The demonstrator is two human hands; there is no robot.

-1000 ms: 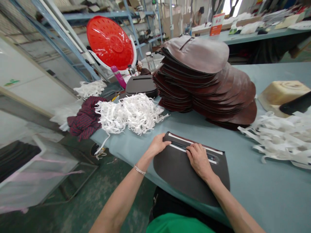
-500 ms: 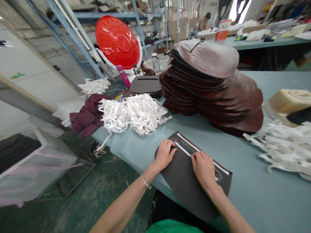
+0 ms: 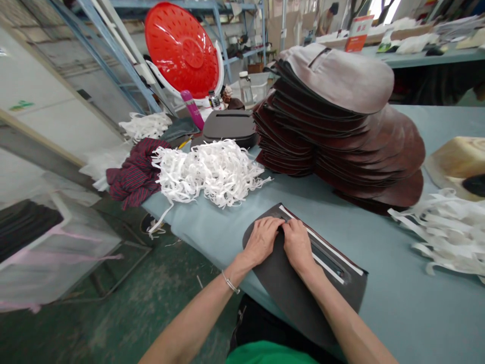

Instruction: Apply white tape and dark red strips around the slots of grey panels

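Observation:
A dark grey panel (image 3: 286,290) with a rounded near end lies flat on the table. Along its far edge runs a long slot (image 3: 322,253), with a white strip (image 3: 337,247) on the far side and another white strip (image 3: 329,269) on the near side. My left hand (image 3: 263,240) rests on the panel at the slot's left end, fingers bent and pressed together. Right against its fingertips, my right hand (image 3: 298,245) is closed in a pinch. Whatever the fingertips grip is too small and hidden to name.
Behind the panel rises a tall stack of brown leather-like pieces (image 3: 364,146). White strip scraps (image 3: 212,172) are heaped to its left, more strips (image 3: 447,227) at the right. A striped cloth (image 3: 134,172) hangs by the table's left edge. A red basket (image 3: 185,50) stands farther back.
My right hand has slid left along the slot to meet my left hand. The left fingers have moved slightly right and closed in. The panel has hardly moved.

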